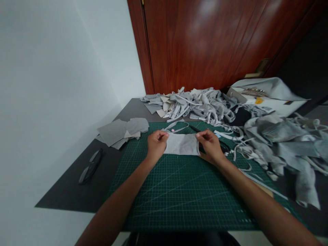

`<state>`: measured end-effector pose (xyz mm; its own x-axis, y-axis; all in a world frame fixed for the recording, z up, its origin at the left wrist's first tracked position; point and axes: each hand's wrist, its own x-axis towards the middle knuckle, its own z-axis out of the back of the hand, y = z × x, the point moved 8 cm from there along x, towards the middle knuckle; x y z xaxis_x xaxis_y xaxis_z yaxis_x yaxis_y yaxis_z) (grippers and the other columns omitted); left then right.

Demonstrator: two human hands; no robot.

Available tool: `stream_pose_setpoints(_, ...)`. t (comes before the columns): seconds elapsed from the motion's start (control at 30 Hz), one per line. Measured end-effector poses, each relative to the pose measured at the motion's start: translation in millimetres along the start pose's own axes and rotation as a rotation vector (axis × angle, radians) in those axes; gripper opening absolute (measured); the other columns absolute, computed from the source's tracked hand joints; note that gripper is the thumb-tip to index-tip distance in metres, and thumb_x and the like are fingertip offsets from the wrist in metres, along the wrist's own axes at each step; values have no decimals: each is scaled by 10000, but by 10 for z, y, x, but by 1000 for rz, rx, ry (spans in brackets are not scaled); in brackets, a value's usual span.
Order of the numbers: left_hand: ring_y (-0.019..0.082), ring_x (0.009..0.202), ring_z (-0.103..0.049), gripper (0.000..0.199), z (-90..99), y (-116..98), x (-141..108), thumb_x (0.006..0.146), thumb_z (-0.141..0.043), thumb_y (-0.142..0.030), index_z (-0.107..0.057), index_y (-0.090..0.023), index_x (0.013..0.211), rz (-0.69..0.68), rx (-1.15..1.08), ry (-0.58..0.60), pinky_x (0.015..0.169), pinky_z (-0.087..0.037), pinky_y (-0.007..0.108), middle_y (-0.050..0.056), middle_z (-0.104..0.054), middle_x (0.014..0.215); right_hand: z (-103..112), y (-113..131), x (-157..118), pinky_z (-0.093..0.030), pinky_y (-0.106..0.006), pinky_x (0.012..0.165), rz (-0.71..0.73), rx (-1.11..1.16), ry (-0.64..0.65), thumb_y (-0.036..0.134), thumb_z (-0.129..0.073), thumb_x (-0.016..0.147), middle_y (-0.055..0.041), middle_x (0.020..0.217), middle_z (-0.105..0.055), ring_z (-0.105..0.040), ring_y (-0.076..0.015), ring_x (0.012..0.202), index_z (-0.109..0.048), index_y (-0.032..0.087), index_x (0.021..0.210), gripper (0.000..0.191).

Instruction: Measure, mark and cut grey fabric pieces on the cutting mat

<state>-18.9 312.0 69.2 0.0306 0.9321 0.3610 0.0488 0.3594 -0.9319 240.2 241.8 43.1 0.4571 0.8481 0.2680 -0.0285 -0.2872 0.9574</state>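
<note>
A light grey rectangular piece of cloth [182, 144] is stretched between my hands above the green cutting mat [179, 191]. My left hand [156, 143] pinches its upper left corner between thumb and finger. At the upper right corner, my right hand [210, 145] pinches the cloth the same way. Just behind the cloth lie a thin grey strip [183, 128] in a loop and a small pink item [173, 130]. A black object, partly hidden, is beside my right hand.
Grey cloth pieces [115, 132] and folded glasses [91, 166] lie on the left. A heap of grey scraps [184, 102] stretches along the back. More crumpled cloth [289, 143] and a white box [269, 99] are at the right. A ruler-like strip [266, 186] lies near my right forearm.
</note>
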Motion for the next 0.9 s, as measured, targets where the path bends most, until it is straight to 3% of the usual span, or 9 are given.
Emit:
stream_pose_setpoints(0.1,112,444,-492,197,-230,6,-220,758,-768,-356,-683,-193,688,42,-17,76,443,-377,222,-38,-578,531,-192,59,-181,-417,-289,541,-35,70,53,543,-863,714,36,632,-623,-517,-149,551,-656,242,743,366)
stream_pose_setpoints(0.23,123,528,-570,161,-441,-100,-467,789,-755,-334,-718,-186,738,57,-50,169,509,-440,227,-5,-669,629,-396,248,-406,-516,-331,657,48,52,109,539,-851,753,0,750,-712,-626,-188,680,-699,249,802,331)
stream_pose_setpoints(0.4,144,611,-641,139,-448,-239,-550,798,-768,-318,-757,-182,773,42,-65,168,585,-494,243,23,-747,717,-436,390,-530,-545,-336,664,136,26,84,488,-859,772,3,743,-720,-653,-192,691,-718,255,846,282)
stream_pose_setpoints(0.6,165,639,-680,169,-414,-213,-530,792,-805,-356,-792,-187,795,60,-73,147,620,-528,268,36,-775,747,-444,379,-539,-574,-357,676,126,16,116,482,-843,791,-29,792,-780,-702,-217,727,-770,259,856,243)
stream_pose_setpoints(0.9,177,681,-706,129,-380,-339,-556,810,-785,-329,-778,-202,789,-54,-20,97,658,-554,278,31,-775,762,-409,423,-554,-557,-349,702,169,-43,75,401,-805,836,-20,778,-777,-693,-209,719,-776,251,843,152)
